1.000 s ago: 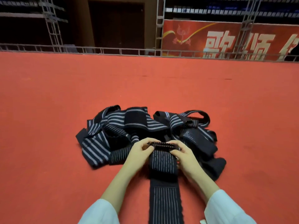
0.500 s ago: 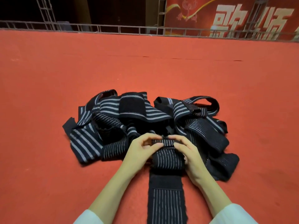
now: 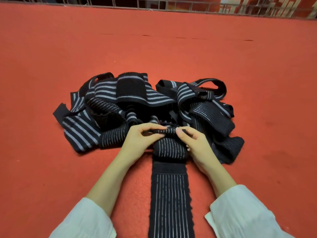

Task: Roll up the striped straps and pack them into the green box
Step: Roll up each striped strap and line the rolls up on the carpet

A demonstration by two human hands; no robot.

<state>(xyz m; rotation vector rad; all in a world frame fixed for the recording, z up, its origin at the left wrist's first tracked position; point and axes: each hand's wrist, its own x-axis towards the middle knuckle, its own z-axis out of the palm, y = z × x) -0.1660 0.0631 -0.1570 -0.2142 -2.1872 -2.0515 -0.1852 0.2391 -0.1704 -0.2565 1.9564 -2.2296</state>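
Note:
A long black strap with thin white stripes (image 3: 170, 200) lies on the red carpet and runs from the bottom edge up to my hands. Its far end is curled into a small roll (image 3: 169, 148). My left hand (image 3: 139, 140) pinches the left side of that roll and my right hand (image 3: 195, 143) pinches the right side, thumbs and fingers on top. Behind the hands sits a tangled pile of black and grey striped straps (image 3: 130, 98). No green box is in view.
Red carpet (image 3: 257, 74) spreads in every direction around the pile. A metal railing (image 3: 188, 5) runs along the far edge of the carpet, with a red banner behind it at the upper right.
The camera has tilted down and come closer. The strap's end has been turned over further between both hands, so the roll is thicker. The pile has not moved.

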